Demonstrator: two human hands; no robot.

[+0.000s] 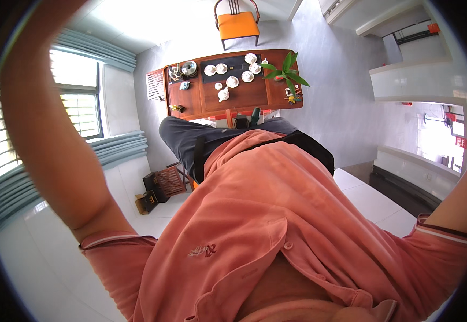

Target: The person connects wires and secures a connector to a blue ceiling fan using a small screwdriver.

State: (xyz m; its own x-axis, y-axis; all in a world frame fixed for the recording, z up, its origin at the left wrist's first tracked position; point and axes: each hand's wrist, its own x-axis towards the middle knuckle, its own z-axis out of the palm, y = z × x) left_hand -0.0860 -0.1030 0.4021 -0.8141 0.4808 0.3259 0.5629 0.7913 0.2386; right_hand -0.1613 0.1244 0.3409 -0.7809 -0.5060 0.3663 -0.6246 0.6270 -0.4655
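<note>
Both hands are out of the picture. My left arm (pixel 56 129) is raised and runs up along the left side, and its hand is cut off at the top edge. My right arm (pixel 456 206) reaches the right rim, where a dark band-like shape covers part of it. Ahead of my lap stands a wooden tea table (pixel 244 102). It carries several white lidded cups, a white teapot (pixel 223 95) and a small white cup (pixel 218 86). A dark mat (pixel 236 65) lies under some of the cups. Neither hand is near these things.
A kettle set (pixel 189 68) stands at the table's left, a green potted plant (pixel 287 72) at its right. Beyond the table is an orange-seated chair (pixel 238 26). To my left are a window (pixel 78 91), blue-grey curtains (pixel 118 147) and an opened dark box (pixel 146 202) on the floor.
</note>
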